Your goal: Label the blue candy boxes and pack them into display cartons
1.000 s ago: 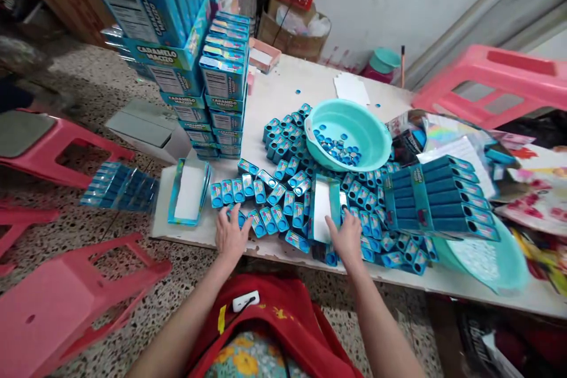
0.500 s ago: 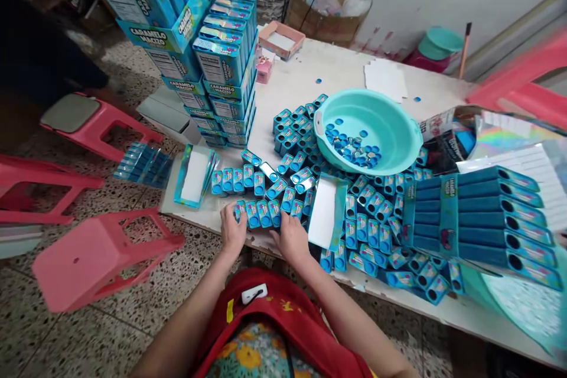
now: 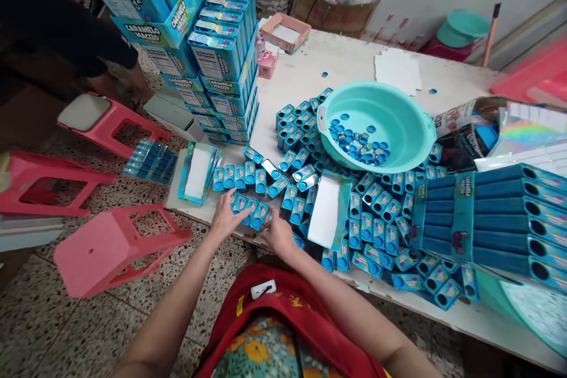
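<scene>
Near the table's front edge, a short row of small blue tins (image 3: 251, 211) stands between my hands, tilted a little. My left hand (image 3: 227, 215) grips the row's left end, fingers on the far side and thumb in front. At the right end, my right hand (image 3: 279, 230) presses on the same row. Just beyond them stands another row of blue tins (image 3: 240, 176). An open blue display box with a white inside (image 3: 198, 171) lies to the left, and a similar open box (image 3: 325, 209) lies right of my hands among many tins.
A turquoise basin (image 3: 394, 124) holding small round lids rests on tins. Tall stacks of filled blue boxes (image 3: 221, 85) stand back left. Packed long tins (image 3: 500, 218) lie at the right. Pink stools (image 3: 97, 248) stand on the floor at left. A person's legs show upper left.
The row between my hands has shifted slightly left and turned, its right end now nearer to me. My left hand has moved left with its fingers over the row. The camera view has shifted too.
</scene>
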Tool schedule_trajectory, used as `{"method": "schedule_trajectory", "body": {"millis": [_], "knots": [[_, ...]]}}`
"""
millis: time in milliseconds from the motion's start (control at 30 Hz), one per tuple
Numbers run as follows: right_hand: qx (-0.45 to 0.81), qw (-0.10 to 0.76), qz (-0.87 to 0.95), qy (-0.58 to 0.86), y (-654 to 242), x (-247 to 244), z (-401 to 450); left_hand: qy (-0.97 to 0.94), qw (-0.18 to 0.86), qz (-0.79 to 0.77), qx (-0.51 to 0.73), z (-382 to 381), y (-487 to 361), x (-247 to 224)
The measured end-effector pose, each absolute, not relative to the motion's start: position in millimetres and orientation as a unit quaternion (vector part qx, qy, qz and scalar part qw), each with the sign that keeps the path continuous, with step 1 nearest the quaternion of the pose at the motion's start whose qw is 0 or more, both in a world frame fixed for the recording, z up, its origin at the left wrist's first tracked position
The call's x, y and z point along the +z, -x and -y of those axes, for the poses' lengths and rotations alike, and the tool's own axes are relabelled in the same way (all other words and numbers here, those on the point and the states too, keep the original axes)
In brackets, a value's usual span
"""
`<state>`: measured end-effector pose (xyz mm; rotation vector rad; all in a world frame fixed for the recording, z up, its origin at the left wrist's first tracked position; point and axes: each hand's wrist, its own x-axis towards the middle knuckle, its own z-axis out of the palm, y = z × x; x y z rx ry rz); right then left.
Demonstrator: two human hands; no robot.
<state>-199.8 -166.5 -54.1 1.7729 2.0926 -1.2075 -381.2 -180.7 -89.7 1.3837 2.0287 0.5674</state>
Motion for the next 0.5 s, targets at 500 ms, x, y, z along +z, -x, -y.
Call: {"method": "schedule_trajectory", "body": {"millis": [500], "knots": [[-0.143,0.095,-0.882,-0.440,192.4,-62.1,143.5,-0.616,0.242,-0.750,0.015,190.6,391.0,-74.0]]}}
